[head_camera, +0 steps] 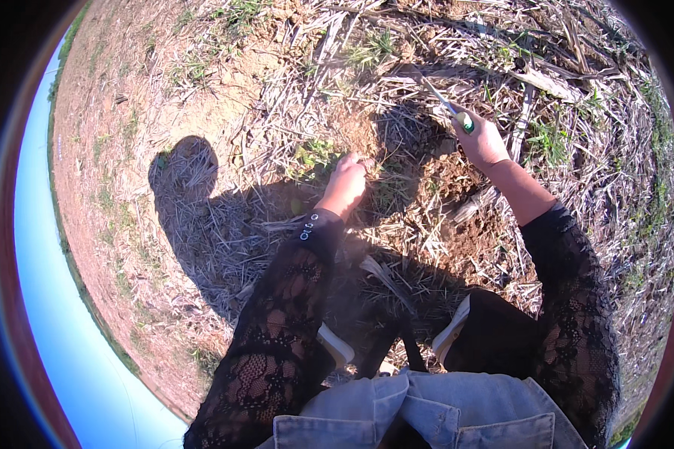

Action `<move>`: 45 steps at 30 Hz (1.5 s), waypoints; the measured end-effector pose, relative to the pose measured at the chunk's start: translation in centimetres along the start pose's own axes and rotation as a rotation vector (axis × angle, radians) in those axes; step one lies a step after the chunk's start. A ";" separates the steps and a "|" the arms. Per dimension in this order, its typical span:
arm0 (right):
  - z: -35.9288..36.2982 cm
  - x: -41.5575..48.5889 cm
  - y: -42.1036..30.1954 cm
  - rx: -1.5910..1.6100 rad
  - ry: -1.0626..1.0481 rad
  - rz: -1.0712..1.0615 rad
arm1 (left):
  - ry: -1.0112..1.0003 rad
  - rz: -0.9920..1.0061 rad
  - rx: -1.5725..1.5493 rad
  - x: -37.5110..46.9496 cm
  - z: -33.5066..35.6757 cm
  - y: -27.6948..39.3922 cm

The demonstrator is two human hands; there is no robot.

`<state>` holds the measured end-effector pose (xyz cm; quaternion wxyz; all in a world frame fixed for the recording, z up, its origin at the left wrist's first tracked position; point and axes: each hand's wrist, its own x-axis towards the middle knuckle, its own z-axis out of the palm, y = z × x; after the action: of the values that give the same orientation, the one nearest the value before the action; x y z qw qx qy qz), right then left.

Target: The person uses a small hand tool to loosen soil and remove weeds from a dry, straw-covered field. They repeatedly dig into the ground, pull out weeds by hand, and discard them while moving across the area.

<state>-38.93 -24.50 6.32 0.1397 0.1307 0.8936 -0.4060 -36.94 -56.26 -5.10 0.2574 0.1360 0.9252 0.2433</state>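
My left hand (346, 185) is low over the ground, its fingers curled around a tuft of thin grass (390, 182). Just left of it grows a small leafy green plant (313, 157). In my right hand (480, 143) is a hand tool with a cream and green handle (464, 120). Its narrow metal shaft (437, 94) points up and away to the left; the far end is blurred against the straw, so its shape cannot be told. Loose reddish-brown soil (452, 174) lies below my right hand, partly in shadow.
Dry straw and stalks (573, 140) cover the ground, with green weeds (550, 140) at the right. Bare tan soil (219, 101) shows at the upper left. My shoes (452, 331) are near the bottom, and my shadow (219, 236) falls leftward.
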 end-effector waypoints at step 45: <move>6.8 13.5 -9.1 -0.346 -0.349 -0.589 | -0.060 -0.053 0.185 -0.2 -2.8 4.5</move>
<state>-53.64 -33.82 3.52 0.1872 -0.2281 0.9110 -0.2883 -37.69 -53.56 -0.57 0.2775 0.1419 0.9389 0.1459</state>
